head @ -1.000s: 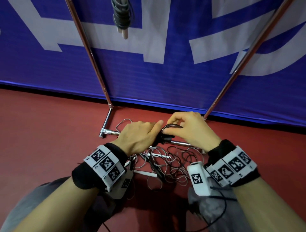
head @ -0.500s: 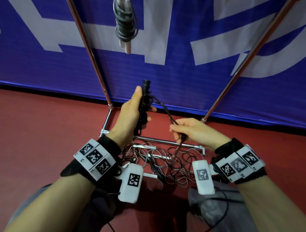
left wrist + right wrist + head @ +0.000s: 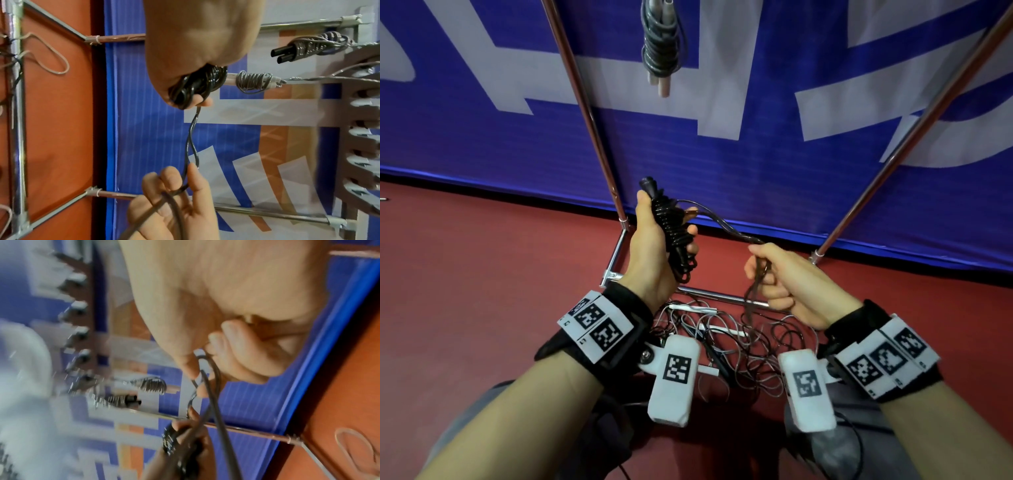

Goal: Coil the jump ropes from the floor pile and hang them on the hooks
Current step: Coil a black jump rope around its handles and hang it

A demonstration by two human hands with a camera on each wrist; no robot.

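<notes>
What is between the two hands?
A doubled stretch of black rope runs from the bundle in the left hand to the right hand. The head and left wrist views show it.

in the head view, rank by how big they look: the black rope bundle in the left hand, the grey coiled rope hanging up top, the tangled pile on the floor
1. Tangled pile on the floor: widest spread, though the wrist cameras hide part of it.
2. Black rope bundle in the left hand.
3. Grey coiled rope, hanging.

The last two look close; the hanging one is farther off and cut by the frame edge, so their order is unsure.

Even indoor light; right wrist view blurred, edges warped.
</notes>
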